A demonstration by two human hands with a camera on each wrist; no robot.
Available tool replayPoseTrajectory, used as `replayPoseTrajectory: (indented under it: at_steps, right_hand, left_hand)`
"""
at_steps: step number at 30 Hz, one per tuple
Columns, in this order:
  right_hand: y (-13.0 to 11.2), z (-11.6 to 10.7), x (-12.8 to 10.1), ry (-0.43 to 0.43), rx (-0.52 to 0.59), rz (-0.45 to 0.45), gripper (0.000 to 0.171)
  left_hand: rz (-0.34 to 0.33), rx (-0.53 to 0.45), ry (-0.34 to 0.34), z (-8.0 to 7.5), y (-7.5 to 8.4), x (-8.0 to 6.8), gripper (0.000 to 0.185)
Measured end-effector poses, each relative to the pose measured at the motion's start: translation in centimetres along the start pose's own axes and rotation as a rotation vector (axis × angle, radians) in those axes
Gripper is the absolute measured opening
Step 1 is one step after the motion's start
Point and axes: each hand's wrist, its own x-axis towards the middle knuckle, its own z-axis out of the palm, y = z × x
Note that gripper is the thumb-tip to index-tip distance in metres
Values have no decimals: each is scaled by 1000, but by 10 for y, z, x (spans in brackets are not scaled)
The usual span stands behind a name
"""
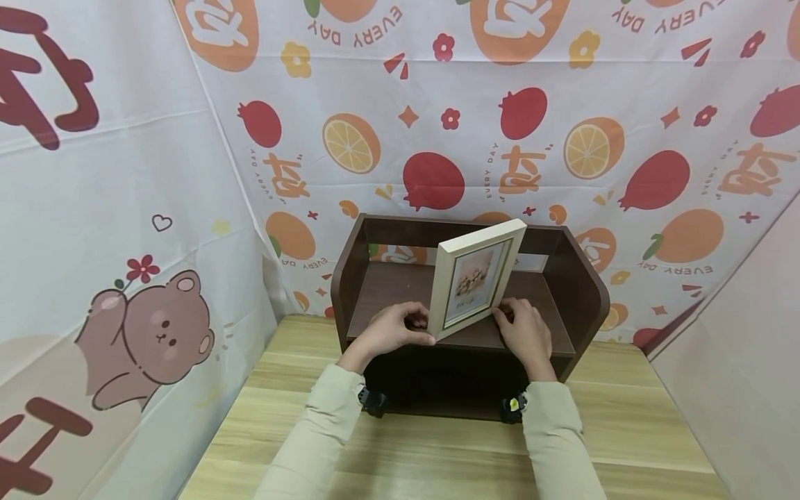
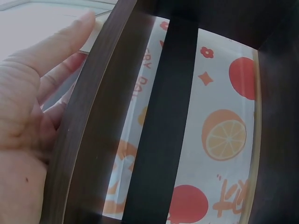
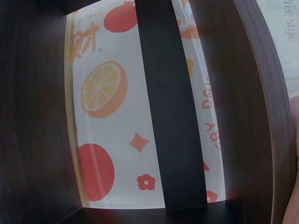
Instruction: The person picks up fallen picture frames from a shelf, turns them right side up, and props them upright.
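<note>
A printed cloth backdrop (image 1: 125, 229) with a brown bear (image 1: 153, 333) covers the left wall, its fruit pattern of oranges and pomegranates running on behind a dark wooden shelf unit (image 1: 587, 285) that stands on a pale wood table (image 1: 437, 458).

The person's left hand (image 1: 394, 330) rests on the upper shelf board, its grip curled round the lower left corner of a cream picture frame (image 1: 476, 276); the thumb lies along the frame's bottom edge. In the left wrist view the fingers (image 2: 56, 44) reach up past the board's front edge (image 2: 88, 126), with a pale sliver of the frame just at the fingertip.

The picture frame stands upright on the upper board, between the two hands, turned at an angle so that its left edge faces forward and its right edge points toward the back rail. A small photograph shows inside a dark inner border.

The right hand (image 1: 526, 332) touches the frame's lower right side, its fingers bent against it; whether this grip truly closes on the frame or only steadies it cannot be told. The right wrist view looks through the unit's open back at the orange-print cloth (image 3: 112, 140), with only a sliver of skin at the picture's right edge.
</note>
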Motion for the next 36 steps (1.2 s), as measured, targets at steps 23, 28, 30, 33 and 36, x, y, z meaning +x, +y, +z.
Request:
replayPoseTrajectory:
  at_steps: [23,28,30,33,36]
  right_hand:
    - [-6,-17,-8,-77,337,52,48]
    - [-22,-34,-11,-60,449,22,49]
    - [-33,-42,-13,-38,464,-9,48]
    - [-48,-56,-17,2,455,-71,49]
    - [-63,-68,-20,34,430,-141,52]
  left_hand:
    - [49,76,13,1,-2,-1,29]
    - [32,62,19,2,-4,0,28]
    - [28,50,19,2,-5,-1,27]
    - [35,27,11,1,-6,-1,27]
    - [36,8,6,0,-6,-1,26]
